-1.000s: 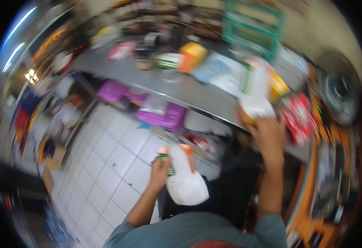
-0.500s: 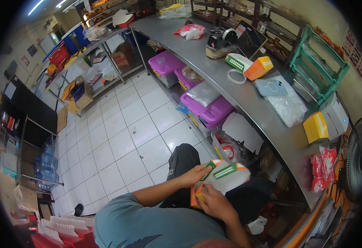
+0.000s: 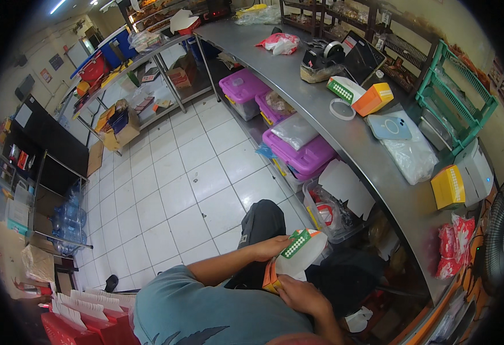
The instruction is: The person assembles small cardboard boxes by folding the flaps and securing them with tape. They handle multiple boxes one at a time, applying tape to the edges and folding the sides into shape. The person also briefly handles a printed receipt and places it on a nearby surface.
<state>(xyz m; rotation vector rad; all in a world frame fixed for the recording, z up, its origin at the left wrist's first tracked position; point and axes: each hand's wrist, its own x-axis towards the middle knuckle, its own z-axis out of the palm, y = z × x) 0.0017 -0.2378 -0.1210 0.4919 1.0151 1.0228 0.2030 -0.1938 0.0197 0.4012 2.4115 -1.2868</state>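
Over my lap I hold a partly folded cardboard box (image 3: 301, 257), white inside, with green and orange outer panels and a rounded flap. My left hand (image 3: 270, 248) grips its upper left side by the green panel. Lower down, my right hand (image 3: 299, 292) is closed on the orange edge near my body. Some of the fingertips are hidden behind the card. To the right on the steel table lie an orange box (image 3: 372, 99) and a green-and-white box piece (image 3: 345, 90), beside a tape roll (image 3: 342, 109).
The steel table (image 3: 367, 144) runs along my right, carrying a blue phone (image 3: 391, 125) on plastic bags, a yellow box (image 3: 448, 187), a green rack (image 3: 458, 95) and a red-and-white bag (image 3: 454, 246). Purple-lidded bins (image 3: 301, 154) stand beneath. Red folded boxes (image 3: 85, 319) stand at lower left.
The box has turned in my hands, so its rounded flap sits lower and more of its white inside shows. My right hand has moved slightly right and down along the orange edge.
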